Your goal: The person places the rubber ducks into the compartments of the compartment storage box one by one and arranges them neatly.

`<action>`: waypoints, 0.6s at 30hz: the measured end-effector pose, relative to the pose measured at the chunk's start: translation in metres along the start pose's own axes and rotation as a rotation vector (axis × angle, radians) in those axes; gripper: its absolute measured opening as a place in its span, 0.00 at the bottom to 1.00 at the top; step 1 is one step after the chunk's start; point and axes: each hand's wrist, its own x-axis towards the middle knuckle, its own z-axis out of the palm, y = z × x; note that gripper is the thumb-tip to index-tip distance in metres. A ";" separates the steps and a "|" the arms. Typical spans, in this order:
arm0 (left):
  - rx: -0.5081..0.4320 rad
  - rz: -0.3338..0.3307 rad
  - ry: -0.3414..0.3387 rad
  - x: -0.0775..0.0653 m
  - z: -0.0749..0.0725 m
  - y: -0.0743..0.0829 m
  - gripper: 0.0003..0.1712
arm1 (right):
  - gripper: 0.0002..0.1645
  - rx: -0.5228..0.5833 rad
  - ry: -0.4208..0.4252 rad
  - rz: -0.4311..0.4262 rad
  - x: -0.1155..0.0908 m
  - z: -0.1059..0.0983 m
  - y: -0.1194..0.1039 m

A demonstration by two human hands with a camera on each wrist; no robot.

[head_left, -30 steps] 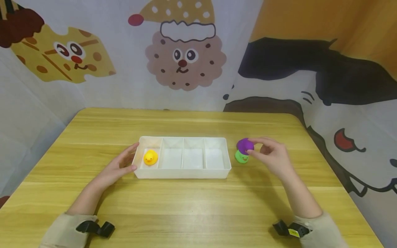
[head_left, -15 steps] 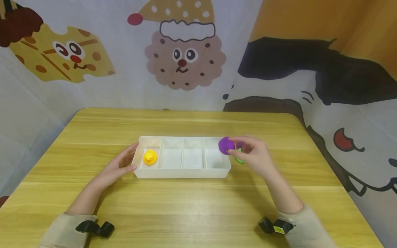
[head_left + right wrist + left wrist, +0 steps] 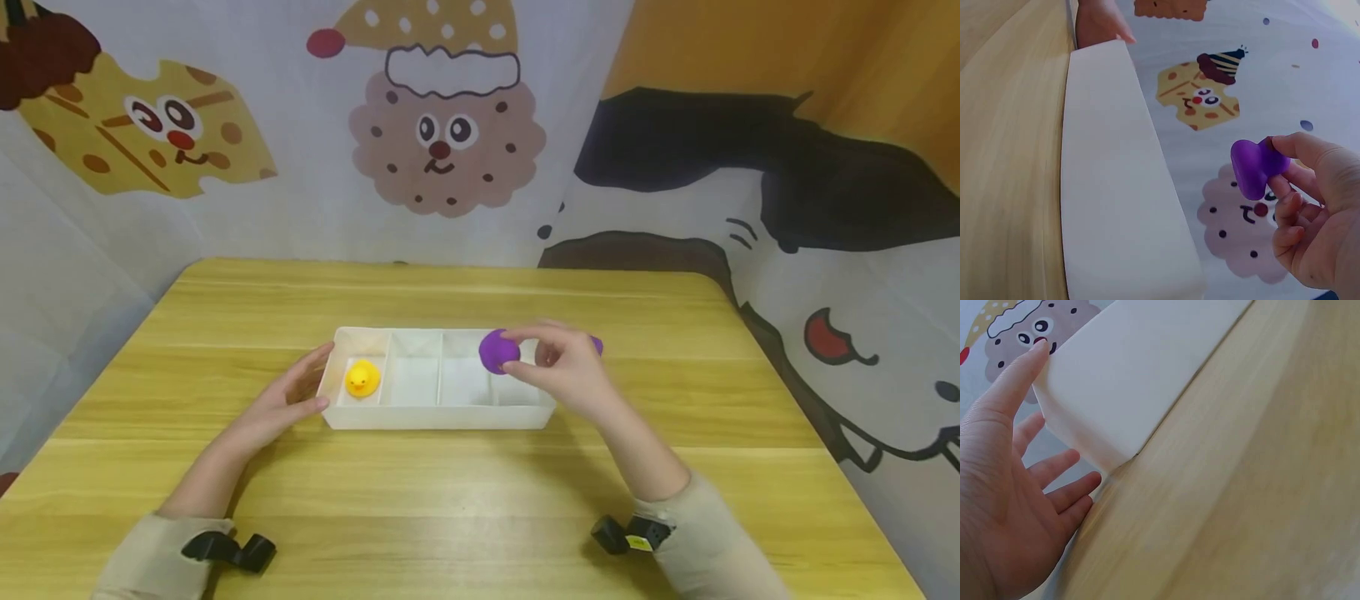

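Note:
In the head view, my right hand [image 3: 566, 367] pinches a purple rubber duck [image 3: 497, 352] between thumb and fingers, above the right part of a white divided tray [image 3: 442, 418]. The right wrist view shows the purple duck tilted, its face out of sight. My left hand [image 3: 281, 404] rests against the tray's left end, the thumb touching its rim. Its fingers [image 3: 1054, 469] look spread and loosely straight in the left wrist view. A yellow rubber duck [image 3: 363, 379] sits in the leftmost compartment.
A bit of another purple thing [image 3: 597, 344] shows behind my right hand. The wooden table [image 3: 450, 500] stretches to a printed cloth wall [image 3: 300, 217] at the back. Low dividers part the tray into several compartments.
My right hand has carried the purple duck leftward from beside the tray to above it. The green duck is now hidden behind that hand. The left hand has stayed put.

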 end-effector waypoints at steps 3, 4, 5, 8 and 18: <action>0.000 0.000 -0.001 0.000 -0.001 0.001 0.42 | 0.17 -0.004 -0.021 -0.029 0.006 0.008 -0.003; 0.001 -0.001 -0.001 0.000 -0.001 0.001 0.42 | 0.17 -0.006 -0.029 -0.040 0.008 0.011 -0.004; 0.002 -0.002 -0.001 0.000 -0.001 0.000 0.42 | 0.17 -0.009 -0.038 -0.052 0.010 0.013 -0.005; 0.009 -0.007 0.002 0.000 -0.001 0.000 0.42 | 0.18 -0.013 -0.059 -0.078 0.016 0.021 -0.007; 0.007 -0.015 0.002 0.001 0.000 -0.002 0.42 | 0.18 -0.005 -0.147 -0.071 0.034 0.046 -0.010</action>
